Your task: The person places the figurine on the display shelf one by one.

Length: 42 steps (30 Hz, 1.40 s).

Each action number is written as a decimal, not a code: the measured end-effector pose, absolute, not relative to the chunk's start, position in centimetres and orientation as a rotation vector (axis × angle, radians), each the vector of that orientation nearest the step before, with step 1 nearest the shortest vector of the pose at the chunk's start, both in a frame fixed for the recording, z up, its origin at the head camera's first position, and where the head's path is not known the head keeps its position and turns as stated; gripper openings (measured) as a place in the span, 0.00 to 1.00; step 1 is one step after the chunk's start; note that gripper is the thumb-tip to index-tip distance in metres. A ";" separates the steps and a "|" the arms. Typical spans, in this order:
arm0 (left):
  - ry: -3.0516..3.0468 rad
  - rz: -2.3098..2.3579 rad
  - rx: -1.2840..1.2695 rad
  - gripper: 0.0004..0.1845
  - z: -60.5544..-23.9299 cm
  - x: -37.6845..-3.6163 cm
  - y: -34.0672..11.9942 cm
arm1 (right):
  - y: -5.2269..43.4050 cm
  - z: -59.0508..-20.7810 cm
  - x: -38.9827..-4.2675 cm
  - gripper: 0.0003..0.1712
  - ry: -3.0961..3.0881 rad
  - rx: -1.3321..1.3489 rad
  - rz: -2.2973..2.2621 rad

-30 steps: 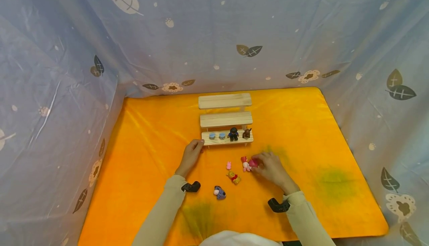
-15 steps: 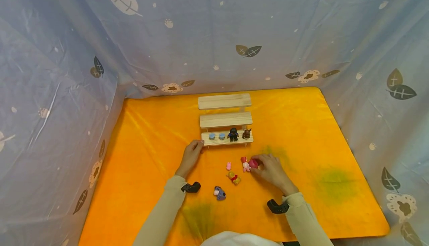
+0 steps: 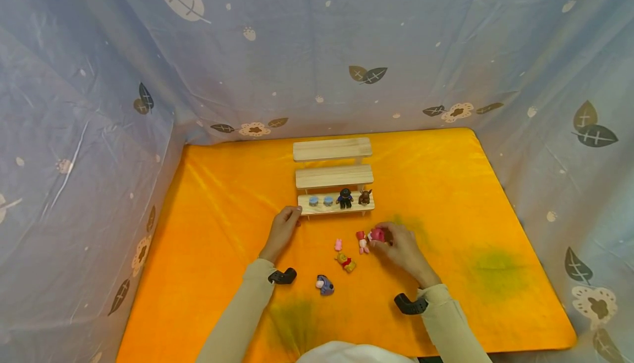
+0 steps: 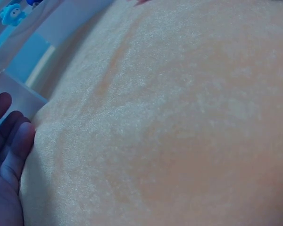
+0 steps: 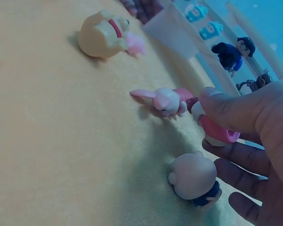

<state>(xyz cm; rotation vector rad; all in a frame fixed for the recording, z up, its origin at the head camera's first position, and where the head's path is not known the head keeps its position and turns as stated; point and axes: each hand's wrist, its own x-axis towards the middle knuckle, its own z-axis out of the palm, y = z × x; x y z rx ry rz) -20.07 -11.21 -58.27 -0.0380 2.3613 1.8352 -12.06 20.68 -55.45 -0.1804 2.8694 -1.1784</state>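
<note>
My right hand pinches a pink-and-white toy figurine between thumb and fingers. Just left of it lies a pink figurine with long ears. In the right wrist view, a beige-headed, dark-bodied figurine is on the cloth under my fingers; the hand mostly hides it in the head view. My left hand has its fingertips at the left front corner of a three-step wooden display stand, fingers fairly straight. On its lowest step are two light-blue figurines, a black-haired figurine and a brown one.
Between the hands lie a small pink figurine, a yellow bear in red and a blue-grey donkey figurine. Orange cloth covers the table. Patterned curtains stand around the back and sides.
The pink-and-white figurine in my right hand has shifted slightly up and right, away from the long-eared one. The left hand and stand have stayed put.
</note>
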 end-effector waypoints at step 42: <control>2.349 1.836 -0.028 0.23 -58.4 -20.1 -11.3 | 20.1 -53.2 -12.6 0.26 2.161 0.038 -2.103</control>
